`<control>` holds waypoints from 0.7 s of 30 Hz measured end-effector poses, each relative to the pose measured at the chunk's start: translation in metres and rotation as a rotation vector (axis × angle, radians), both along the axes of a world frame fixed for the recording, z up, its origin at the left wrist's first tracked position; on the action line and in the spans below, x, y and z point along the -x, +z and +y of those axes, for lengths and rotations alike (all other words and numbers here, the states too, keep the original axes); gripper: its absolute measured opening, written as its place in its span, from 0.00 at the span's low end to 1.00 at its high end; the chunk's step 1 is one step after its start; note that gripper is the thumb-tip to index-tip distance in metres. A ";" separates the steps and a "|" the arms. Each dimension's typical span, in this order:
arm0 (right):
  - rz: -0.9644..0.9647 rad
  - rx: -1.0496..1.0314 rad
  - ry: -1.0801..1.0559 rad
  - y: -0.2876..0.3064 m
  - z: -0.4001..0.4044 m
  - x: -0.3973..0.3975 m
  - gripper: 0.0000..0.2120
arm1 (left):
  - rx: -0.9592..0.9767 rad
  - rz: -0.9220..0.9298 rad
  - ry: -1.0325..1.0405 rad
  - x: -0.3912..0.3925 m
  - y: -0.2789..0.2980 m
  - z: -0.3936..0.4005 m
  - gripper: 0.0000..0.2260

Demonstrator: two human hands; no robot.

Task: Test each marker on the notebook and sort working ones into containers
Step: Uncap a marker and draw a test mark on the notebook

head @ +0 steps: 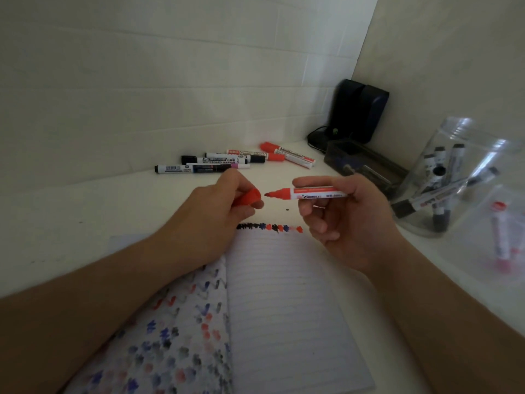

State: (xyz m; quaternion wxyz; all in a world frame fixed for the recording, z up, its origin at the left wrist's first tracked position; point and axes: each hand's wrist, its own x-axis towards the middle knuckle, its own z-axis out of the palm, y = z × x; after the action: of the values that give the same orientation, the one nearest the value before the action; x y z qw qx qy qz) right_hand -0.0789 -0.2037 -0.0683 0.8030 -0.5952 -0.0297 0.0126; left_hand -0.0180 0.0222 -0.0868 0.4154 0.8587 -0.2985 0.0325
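My right hand [343,220] holds an uncapped red marker [309,192] level above the notebook, tip pointing left. My left hand [221,203] pinches its red cap [250,198], a short gap from the tip. The open lined notebook [284,308] lies below, with a row of black, blue and red test marks [270,227] along the top of its right page and many marks on the left page. Several capped markers [227,162] lie in a loose pile on the white table near the wall.
A clear jar [449,180] at right holds several black markers. Another clear container [502,237] at far right holds red markers. A dark clear box [366,166] and a black device [358,112] stand in the corner. White walls enclose the table at back and right.
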 end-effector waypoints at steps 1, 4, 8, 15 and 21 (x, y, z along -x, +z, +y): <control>-0.006 0.011 0.000 -0.001 0.000 0.000 0.21 | 0.005 -0.005 -0.004 0.000 0.000 0.001 0.07; -0.015 0.030 -0.008 -0.003 -0.001 -0.002 0.16 | -0.004 -0.043 -0.017 0.001 0.001 0.001 0.06; 0.022 0.080 -0.053 -0.003 0.003 -0.003 0.08 | -0.022 -0.058 -0.011 0.000 0.000 0.000 0.06; -0.023 0.255 -0.109 0.000 0.007 0.000 0.07 | 0.025 -0.091 -0.056 -0.004 -0.002 0.001 0.04; -0.073 0.280 -0.125 -0.002 0.014 0.003 0.08 | 0.105 0.039 -0.109 -0.014 -0.008 0.004 0.09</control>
State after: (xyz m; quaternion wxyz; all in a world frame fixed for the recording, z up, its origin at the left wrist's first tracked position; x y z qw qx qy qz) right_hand -0.0814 -0.1899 -0.0701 0.7095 -0.7022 -0.0198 -0.0553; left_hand -0.0037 0.0264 -0.0946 0.4666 0.8186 -0.3347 0.0089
